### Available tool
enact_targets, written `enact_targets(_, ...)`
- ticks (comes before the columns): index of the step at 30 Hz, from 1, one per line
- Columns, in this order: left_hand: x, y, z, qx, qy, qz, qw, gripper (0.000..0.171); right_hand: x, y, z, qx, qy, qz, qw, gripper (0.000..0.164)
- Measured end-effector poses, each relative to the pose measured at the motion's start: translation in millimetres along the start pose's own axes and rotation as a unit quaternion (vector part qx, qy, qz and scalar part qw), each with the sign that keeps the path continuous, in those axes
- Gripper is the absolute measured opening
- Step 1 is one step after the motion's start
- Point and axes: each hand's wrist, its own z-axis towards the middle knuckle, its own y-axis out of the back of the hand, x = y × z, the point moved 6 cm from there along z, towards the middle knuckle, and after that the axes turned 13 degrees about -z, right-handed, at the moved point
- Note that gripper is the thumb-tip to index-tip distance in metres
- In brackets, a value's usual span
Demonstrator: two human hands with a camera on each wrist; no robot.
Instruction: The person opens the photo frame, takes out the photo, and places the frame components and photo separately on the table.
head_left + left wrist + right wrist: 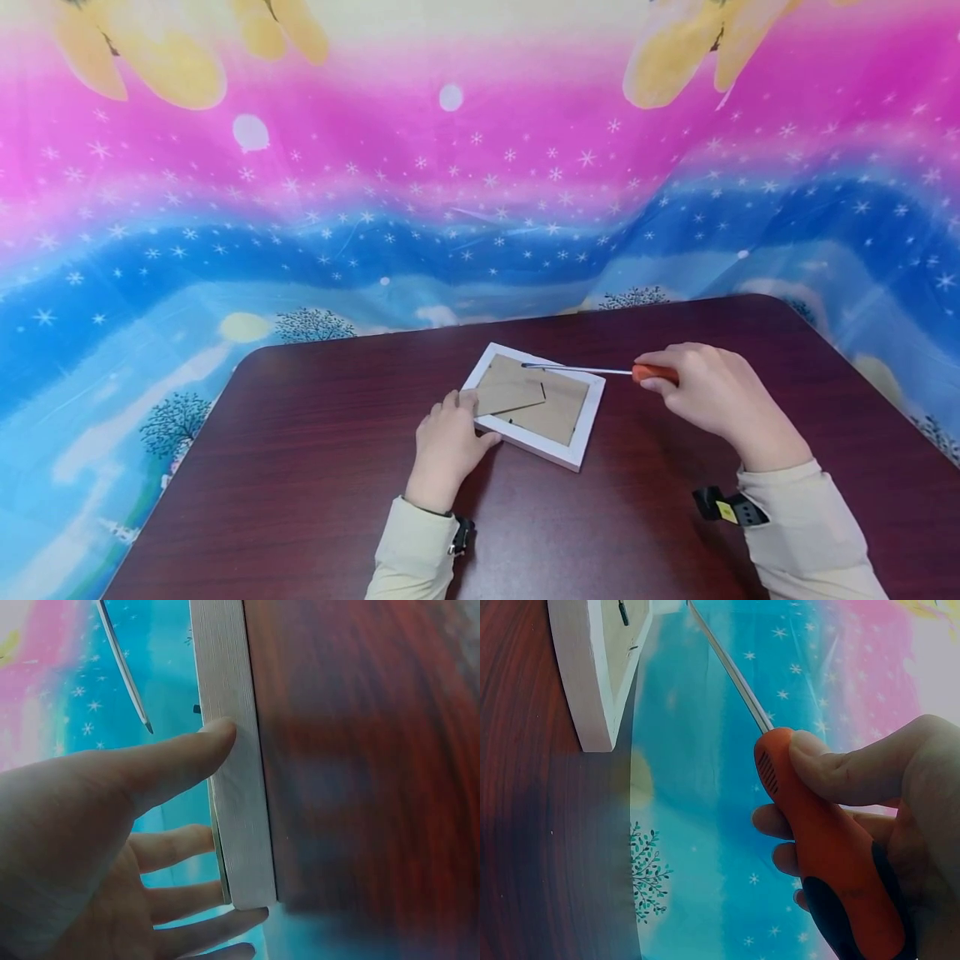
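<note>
A white picture frame (589, 421) lies face down on the table, its brown backing board (564, 419) and flat stand leg (506, 393) showing. My left hand (442, 442) holds it by the left corner, the thumb against the near side and the fingers spread around the end. Between thumb and fingers my right hand (712, 404) grips the orange-and-black handle of a screwdriver (825, 832). Its thin metal shaft (585, 369) points left, with the tip over the far part of the backing board. Small dark tabs (512, 421) stand at the board's edges.
The dark red-brown wooden table (315, 467) has rounded far corners. A pink and blue curtain (420, 167) with snowflakes and trees hangs right behind it. Black straps (731, 507) sit at both wrists over light sleeves (802, 525).
</note>
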Motion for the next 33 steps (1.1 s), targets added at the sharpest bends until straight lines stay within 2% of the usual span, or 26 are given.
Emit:
enact_targets(7,-6.2,-0.5,-2.1,-0.006,0.021,-0.002,0.9998,0.059,1,-1,0,-0.003,-0.001,-0.004,1.000,0.028)
enact_targets(12,-11.7,0.3,-4.5,-0.026,0.032,-0.010,0.9991,0.056,1,-1,0,-0.003,0.001,-0.005,1.000,0.028)
enact_targets(19,-17.5,0.2,-7.0,-0.058,0.044,0.008,0.9973,0.049,3,-1,0,-0.007,0.004,-0.006,1.000,0.027)
enact_targets(24,-21.2,-0.7,-9.1,-0.052,0.049,0.018,0.9973,0.052,3,-1,1,-0.004,0.002,-0.006,1.000,0.028)
enact_targets(28,-24.8,1.1,-10.2,-0.059,0.037,0.060,0.9957,0.050,2,-1,0,-0.004,0.000,-0.008,1.000,0.028)
enact_targets(33,-30.0,3.3,-10.6,-0.068,0.020,0.139,0.9878,0.042,3,-1,0,-0.003,0.001,-0.009,1.000,0.027)
